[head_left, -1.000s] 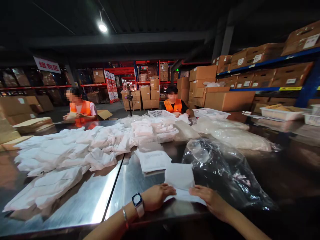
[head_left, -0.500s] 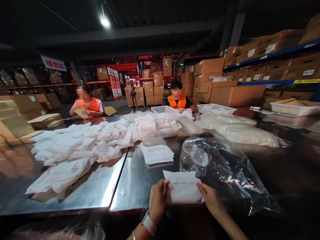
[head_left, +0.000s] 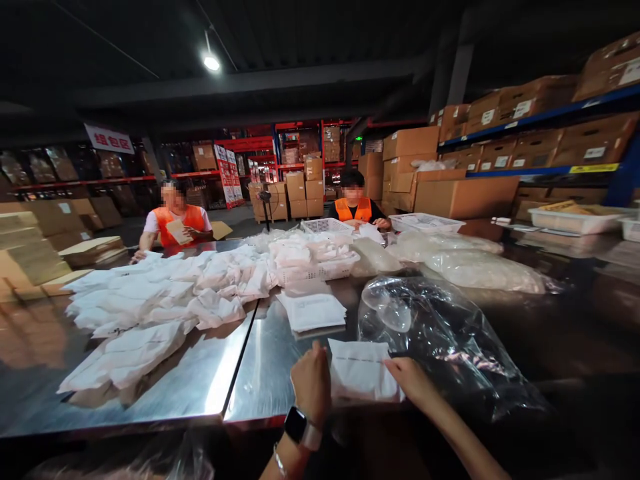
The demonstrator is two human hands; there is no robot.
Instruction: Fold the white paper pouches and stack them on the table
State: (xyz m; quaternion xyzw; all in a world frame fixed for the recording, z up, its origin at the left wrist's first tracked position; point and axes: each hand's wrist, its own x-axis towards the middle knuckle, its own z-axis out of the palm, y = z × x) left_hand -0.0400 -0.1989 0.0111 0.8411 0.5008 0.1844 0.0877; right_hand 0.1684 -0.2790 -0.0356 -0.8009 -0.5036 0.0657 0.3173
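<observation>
White packet (head_left: pixel 361 369) gripped at both side edges by left hand (head_left: pixel 311 381) and right hand (head_left: pixel 411 379), at near edge of steel table (head_left: pixel 200 383). Clear plastic bag (head_left: pixel 440 333) just right. Packet stack (head_left: pixel 314 311) behind.

glossy steel table (head_left: pixel 200 380), matt white pouch (head_left: pixel 361 370)

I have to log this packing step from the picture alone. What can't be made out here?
- Print on the white packet between the left hand and right hand: too small in the head view.
- Contents of the clear plastic bag: dark, lost in glare.
- Red-lettered sign: too small.
</observation>
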